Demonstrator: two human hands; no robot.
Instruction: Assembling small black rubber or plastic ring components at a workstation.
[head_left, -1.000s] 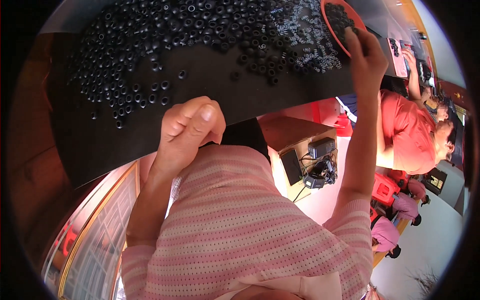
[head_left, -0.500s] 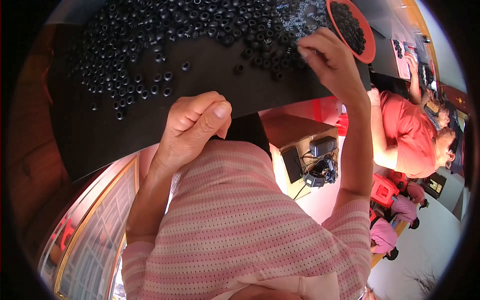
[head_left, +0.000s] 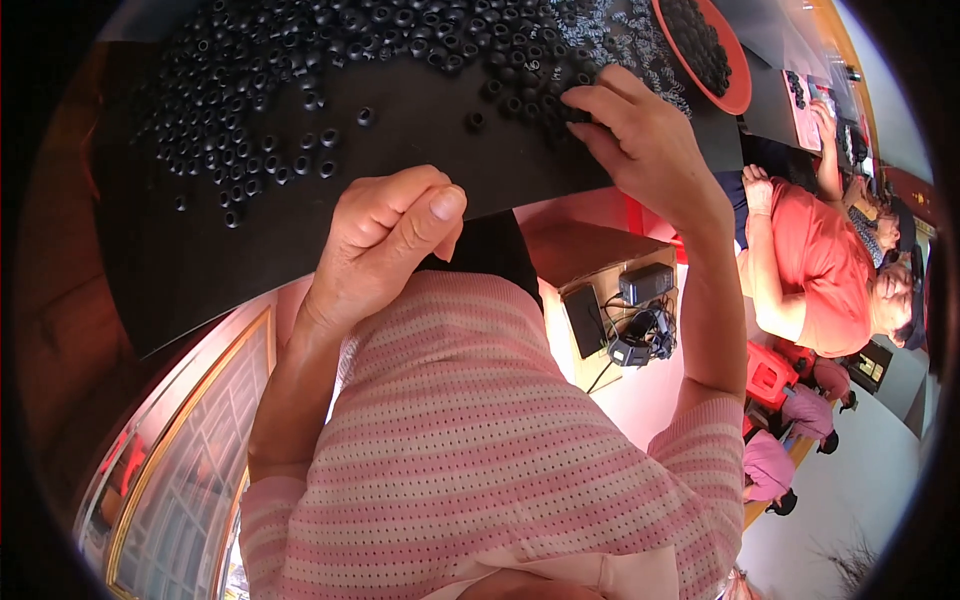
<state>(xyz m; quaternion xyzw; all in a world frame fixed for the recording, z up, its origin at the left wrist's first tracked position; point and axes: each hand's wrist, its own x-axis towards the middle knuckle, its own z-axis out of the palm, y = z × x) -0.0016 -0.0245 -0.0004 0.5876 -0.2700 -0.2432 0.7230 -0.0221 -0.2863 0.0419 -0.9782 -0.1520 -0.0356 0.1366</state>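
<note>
My left hand (head_left: 390, 232) is closed in a fist above the table's near edge, thumb pressed over the curled fingers. Whatever it holds, if anything, is hidden. Over the right end of a spread of small black ring-shaped pieces (head_left: 400, 40), my right hand (head_left: 650, 145) has its thumb and forefinger apart, and nothing shows between them. The fingertips are beside the nearest black pieces. Just beyond that hand lie many small pale metal coils, like springs (head_left: 605, 40). All of these rest on a dark table (head_left: 420, 125).
An orange-red bowl (head_left: 739, 80) of black pieces stands at the table's right end. Below the edge, a cardboard box (head_left: 575, 255) carries black adapters and cables (head_left: 640, 335). On the right sits a person in a red shirt (head_left: 820, 250); others are farther off.
My right hand has moved left and slightly nearer, from beside the coils to the black pieces, its thumb and forefinger now wider apart. My left hand stays closed, almost unmoved.
</note>
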